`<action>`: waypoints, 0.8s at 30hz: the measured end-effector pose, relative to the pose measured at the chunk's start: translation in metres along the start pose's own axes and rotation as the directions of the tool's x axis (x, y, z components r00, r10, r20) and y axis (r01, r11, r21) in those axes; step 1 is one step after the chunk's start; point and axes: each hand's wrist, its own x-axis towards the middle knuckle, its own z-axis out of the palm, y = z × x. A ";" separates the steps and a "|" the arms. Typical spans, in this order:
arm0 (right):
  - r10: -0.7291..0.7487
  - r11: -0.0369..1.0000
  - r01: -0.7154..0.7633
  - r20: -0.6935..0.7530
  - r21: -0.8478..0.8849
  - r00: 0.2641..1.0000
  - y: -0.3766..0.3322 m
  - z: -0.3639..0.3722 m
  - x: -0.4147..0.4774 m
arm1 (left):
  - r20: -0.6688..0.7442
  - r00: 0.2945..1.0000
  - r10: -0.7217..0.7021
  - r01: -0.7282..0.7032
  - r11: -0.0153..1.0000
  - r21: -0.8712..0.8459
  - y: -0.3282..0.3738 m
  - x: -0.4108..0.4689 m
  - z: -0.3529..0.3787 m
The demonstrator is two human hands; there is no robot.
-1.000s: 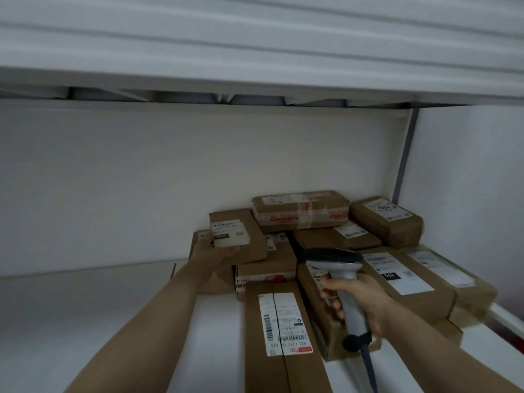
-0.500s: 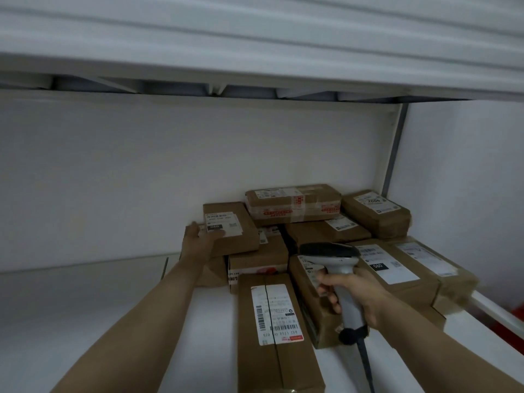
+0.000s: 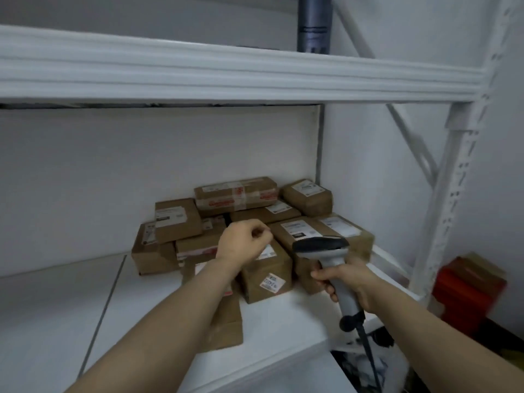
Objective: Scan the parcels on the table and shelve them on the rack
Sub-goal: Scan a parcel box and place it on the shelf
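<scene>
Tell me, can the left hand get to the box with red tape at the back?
Probably yes. The red-taped box lies on top of the pile, uncovered, and the left hand hovers empty just in front of it.

Parcels piled in the back right corner of the lower shelf.
The upper shelf runs above them. The left hand hangs before the pile, with the scanner in the right hand to its right. A crate sits right of the rack.

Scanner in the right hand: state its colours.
The scanner has a light grey body and black top; head view shows it best.
</scene>
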 end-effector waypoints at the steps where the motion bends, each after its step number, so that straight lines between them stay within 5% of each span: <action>1: 0.001 1.000 -0.002 -0.035 -0.014 0.999 0.005 -0.021 -0.012 | 0.041 0.999 0.028 -0.029 1.000 0.010 0.023 -0.004 0.014; 12: 0.089 0.981 -0.156 -0.456 -0.111 0.885 0.064 -0.289 -0.199 | 0.447 0.836 0.318 -0.330 0.942 -0.054 0.280 -0.063 0.198; 24: 0.216 0.957 -0.278 -0.848 0.085 0.485 0.131 -0.508 -0.384 | 0.616 0.548 0.565 -0.567 0.793 -0.223 0.514 -0.117 0.383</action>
